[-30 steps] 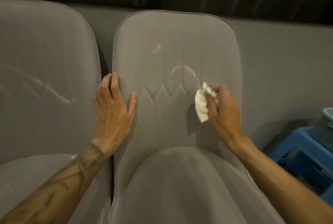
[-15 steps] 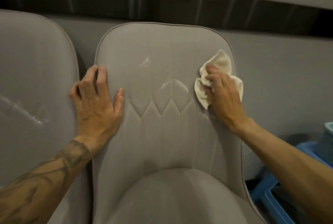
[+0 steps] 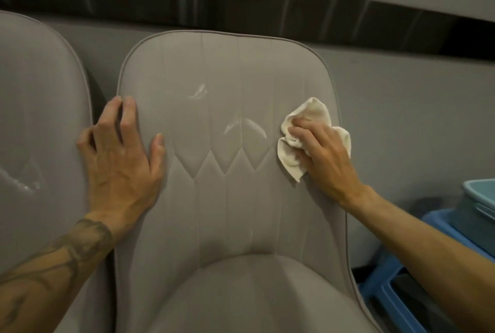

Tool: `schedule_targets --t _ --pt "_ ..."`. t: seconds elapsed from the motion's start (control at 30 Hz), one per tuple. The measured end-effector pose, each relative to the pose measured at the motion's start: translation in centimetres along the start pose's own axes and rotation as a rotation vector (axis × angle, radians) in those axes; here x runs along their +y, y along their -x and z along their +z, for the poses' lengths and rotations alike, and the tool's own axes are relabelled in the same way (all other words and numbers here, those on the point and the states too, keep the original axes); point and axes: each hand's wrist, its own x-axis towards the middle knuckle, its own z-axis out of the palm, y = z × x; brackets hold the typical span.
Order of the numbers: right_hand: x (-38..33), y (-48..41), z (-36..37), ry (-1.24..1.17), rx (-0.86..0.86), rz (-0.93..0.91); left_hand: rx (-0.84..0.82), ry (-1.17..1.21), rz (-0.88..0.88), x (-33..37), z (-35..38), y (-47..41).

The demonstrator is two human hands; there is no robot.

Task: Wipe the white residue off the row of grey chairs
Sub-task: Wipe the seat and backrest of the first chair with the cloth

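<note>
Residue on the middle chair point(image 3: 254, 295): two white marks on the backrest point(image 3: 227, 214), an arc smear point(image 3: 245, 127) just above the diamond stitching point(image 3: 214, 169) and a smaller streak point(image 3: 198, 91) up-left of it. Right hand point(image 3: 325, 155) is the nearer one. Its grip is curled round a bunched white cloth point(image 3: 310, 111), pressing it to the backrest by the right edge. Arc lies directly left of the cloth, near but not touching. Its long axis runs left-right, so a leftward sweep should take it lengthwise, then go up-left for the streak. Left hand point(image 3: 120, 161) lies spread, holding nothing, braced on the backrest's left edge, well apart from both marks. Surface: upright padded fabric, and the seams likely trap residue. Left chair point(image 3: 40, 105) carries more white marks point(image 3: 18, 181), not yet wiped. Room: grey wall point(image 3: 401, 107) behind, blue stool point(image 3: 396, 279) with teal tub point(image 3: 479, 204) at right, out of the sweep path.
</note>
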Motion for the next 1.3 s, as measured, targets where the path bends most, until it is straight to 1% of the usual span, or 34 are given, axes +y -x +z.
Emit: schedule_targets --t 0.03,0.1,0.13,0.2,0.27,0.3,0.37,0.43,0.47,0.57,0.63,0.67,0.73,0.8,0.87,0.9,0.97,1.03,1.07,1.1,1.17,1.27,1.3 --pt "0.3 -0.8 -0.2 0.014 -0.009 -0.022 0.002 0.001 -0.001 0.0 0.0 0.0" --pt "1.0 -4.2 -0.3 0.079 0.035 -0.022 0.004 0.0 0.003 0.0 0.1 0.0" --pt "1.3 -6.1 -0.2 0.113 0.085 0.014 0.004 0.002 0.005 -0.1 0.2 0.1" --pt "1.0 -8.5 0.2 0.122 0.192 0.155 0.01 -0.003 0.003 -0.2 0.3 0.1" --pt "-0.2 -7.2 0.8 0.117 0.225 0.237 0.018 -0.005 0.008 -0.2 0.4 0.2" --pt "-1.0 -5.4 1.1 0.124 0.192 0.21 0.018 -0.003 0.009 -0.2 0.4 0.2" --pt "-1.9 -2.0 1.1 0.159 0.079 0.054 0.014 0.002 0.007 -0.1 0.4 0.1" --pt "-1.1 -1.9 0.4 0.18 -0.003 -0.048 0.002 0.002 0.004 -0.1 0.3 0.1" --pt "-0.6 -3.3 0.2 0.193 0.009 -0.044 -0.003 0.0 0.004 -0.1 0.2 0.1" --pt "0.9 -8.1 0.1 0.193 0.146 0.118 -0.009 -0.003 0.006 -0.1 0.1 0.0" --pt "0.6 -8.2 0.5 0.159 0.197 0.21 -0.005 -0.006 0.006 -0.1 0.1 0.0" --pt "0.2 -6.7 1.0 0.164 0.196 0.213 -0.007 -0.007 0.011 0.0 0.1 0.0" --pt "-1.3 -2.0 1.6 0.167 0.099 0.112 -0.014 -0.016 0.014 -0.1 0.1 0.1" --pt "-2.5 2.7 1.7 0.185 -0.056 -0.046 -0.024 -0.018 0.014 -0.1 0.0 0.0" --pt "-2.2 4.1 1.3 0.232 -0.139 -0.178 -0.028 -0.009 0.004 0.0 -0.1 0.0" --pt "-1.7 3.0 1.0 0.251 -0.137 -0.189 -0.029 -0.005 -0.003 0.1 -0.2 0.0" --pt "-0.8 -0.5 0.7 0.292 -0.032 -0.081 -0.03 0.001 -0.008 0.2 -0.3 0.0" --pt "-0.5 -3.5 0.7 0.298 0.105 0.1 -0.017 -0.006 -0.006 0.2 -0.3 0.0" --pt "-0.7 -3.6 0.9 0.288 0.132 0.153 -0.01 -0.011 0.0 0.2 -0.2 0.0" --pt "-1.3 -2.7 1.4 0.282 0.134 0.162 -0.007 -0.012 0.005 0.2 -0.1 0.0" --pt "-2.9 1.1 2.4 0.285 0.058 0.069 -0.006 -0.011 0.001 0.1 0.0 0.1" --pt "-4.4 7.0 2.9 0.352 -0.169 -0.197 -0.012 -0.006 0.002 0.0 0.0 0.1" --pt "-4.3 7.7 2.8 0.382 -0.219 -0.278 -0.017 -0.006 0.002 0.1 0.0 0.1"
